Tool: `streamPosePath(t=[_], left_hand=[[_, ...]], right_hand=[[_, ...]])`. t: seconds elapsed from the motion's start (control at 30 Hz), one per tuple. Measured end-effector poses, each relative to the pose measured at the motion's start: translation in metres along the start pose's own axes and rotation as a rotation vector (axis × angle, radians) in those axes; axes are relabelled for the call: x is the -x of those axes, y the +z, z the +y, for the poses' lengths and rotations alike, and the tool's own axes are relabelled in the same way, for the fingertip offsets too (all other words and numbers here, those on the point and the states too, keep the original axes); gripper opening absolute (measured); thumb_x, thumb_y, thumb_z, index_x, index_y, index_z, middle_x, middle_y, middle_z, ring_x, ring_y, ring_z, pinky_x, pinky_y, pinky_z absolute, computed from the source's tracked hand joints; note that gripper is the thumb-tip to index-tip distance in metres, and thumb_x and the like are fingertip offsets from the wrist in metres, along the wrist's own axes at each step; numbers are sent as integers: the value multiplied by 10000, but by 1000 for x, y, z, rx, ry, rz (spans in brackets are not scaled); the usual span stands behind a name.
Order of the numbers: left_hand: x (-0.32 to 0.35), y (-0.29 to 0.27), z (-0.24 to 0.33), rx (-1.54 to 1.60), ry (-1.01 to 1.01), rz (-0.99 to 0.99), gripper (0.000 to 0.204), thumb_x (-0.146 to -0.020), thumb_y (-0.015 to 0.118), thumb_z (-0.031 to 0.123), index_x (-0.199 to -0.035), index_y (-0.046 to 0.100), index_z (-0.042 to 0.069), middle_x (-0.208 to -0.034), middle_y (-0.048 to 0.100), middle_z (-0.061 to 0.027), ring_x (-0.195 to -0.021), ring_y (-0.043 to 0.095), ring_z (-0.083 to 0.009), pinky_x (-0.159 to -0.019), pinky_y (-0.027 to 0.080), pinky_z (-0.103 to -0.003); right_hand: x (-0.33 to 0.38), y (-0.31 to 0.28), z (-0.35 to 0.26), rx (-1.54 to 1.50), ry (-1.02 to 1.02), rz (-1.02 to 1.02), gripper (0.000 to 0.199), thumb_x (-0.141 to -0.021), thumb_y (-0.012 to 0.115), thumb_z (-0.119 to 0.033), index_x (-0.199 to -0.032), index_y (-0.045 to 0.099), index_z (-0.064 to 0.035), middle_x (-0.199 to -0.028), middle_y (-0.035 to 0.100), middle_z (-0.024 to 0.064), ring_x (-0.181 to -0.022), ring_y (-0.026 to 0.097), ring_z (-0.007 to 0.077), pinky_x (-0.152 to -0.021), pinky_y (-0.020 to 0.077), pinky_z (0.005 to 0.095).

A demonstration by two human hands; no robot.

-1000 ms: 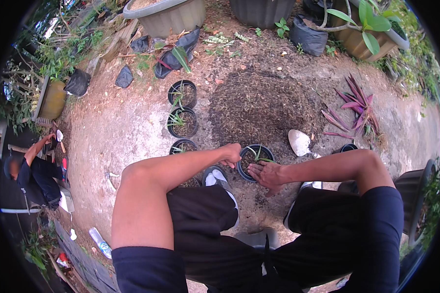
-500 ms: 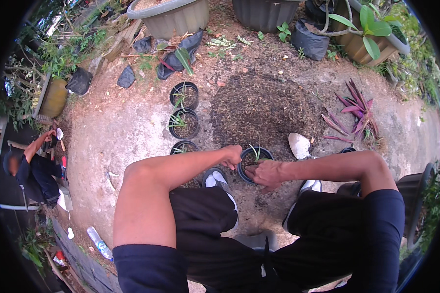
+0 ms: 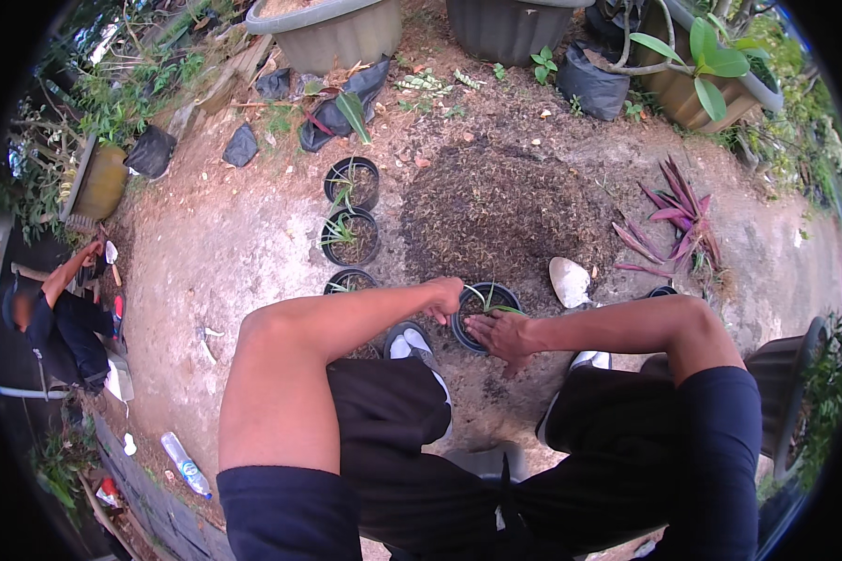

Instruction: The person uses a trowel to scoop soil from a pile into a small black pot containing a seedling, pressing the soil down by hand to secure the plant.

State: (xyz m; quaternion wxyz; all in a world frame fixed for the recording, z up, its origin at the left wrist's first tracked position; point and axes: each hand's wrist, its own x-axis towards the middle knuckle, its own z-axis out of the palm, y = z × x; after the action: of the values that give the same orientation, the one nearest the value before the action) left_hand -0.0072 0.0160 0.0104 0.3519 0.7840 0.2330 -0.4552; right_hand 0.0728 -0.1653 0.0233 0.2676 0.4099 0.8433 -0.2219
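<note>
Between my feet stands a small black plant pot with soil and a small green seedling in it. My left hand is closed at the pot's left rim, its fingertips partly hidden. Over the right and near side of the same pot lies my right hand, fingers stretched out and flat across the soil and rim. Left of this pot, a column of similar black pots with spiky green seedlings runs away from me; my left forearm partly covers the nearest one.
Beyond the pot spreads a dark soil heap, with a trowel at its near right edge. Uprooted purple-leaved plants lie farther right. Large planters line the back. At left are a plastic bottle and another person.
My right hand has flattened, its fingers now stretched over the soil instead of curled at the pot. The left hand stays at the rim. The view has shifted slightly.
</note>
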Motion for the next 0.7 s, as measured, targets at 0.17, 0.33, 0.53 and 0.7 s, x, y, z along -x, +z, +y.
streamPosePath(t=[0.17, 0.33, 0.53, 0.7], left_hand=[[1, 0, -5, 35, -5, 1, 178, -938, 569, 146, -858, 688, 41, -810, 755, -34, -603, 701, -119, -530, 549, -325], [-4, 1, -6, 38, -1, -1, 210, -918, 552, 104, -811, 726, 59, -797, 756, -25, -570, 694, -116, -533, 549, -324], [2, 0, 3, 14, -7, 4, 183, -967, 566, 160, -904, 656, 14, -827, 754, -58, -642, 715, -123, -533, 549, -323], [1, 1, 1, -23, -2, 42, 158, -898, 579, 78, -839, 718, 34, -777, 753, -31, -590, 703, -110, -525, 556, -323]], right_hand=[[19, 2, 0, -28, -49, 123, 1161, -797, 655, -615, -1457, 152, 197, -1546, 212, 346, -1470, 241, 390, -1189, 239, 473], [34, 10, -8, -35, -3, 83, 1172, -803, 659, -614, -1457, 131, 202, -1556, 163, 357, -1475, 210, 408, -1195, 226, 473], [27, 19, -7, -63, 33, 52, 1178, -808, 649, -617, -1455, 111, 208, -1560, 94, 376, -1479, 173, 429, -1200, 210, 470], [18, 20, -7, -84, 41, 14, 1167, -819, 630, -613, -1452, 102, 213, -1556, 72, 389, -1479, 163, 438, -1200, 203, 471]])
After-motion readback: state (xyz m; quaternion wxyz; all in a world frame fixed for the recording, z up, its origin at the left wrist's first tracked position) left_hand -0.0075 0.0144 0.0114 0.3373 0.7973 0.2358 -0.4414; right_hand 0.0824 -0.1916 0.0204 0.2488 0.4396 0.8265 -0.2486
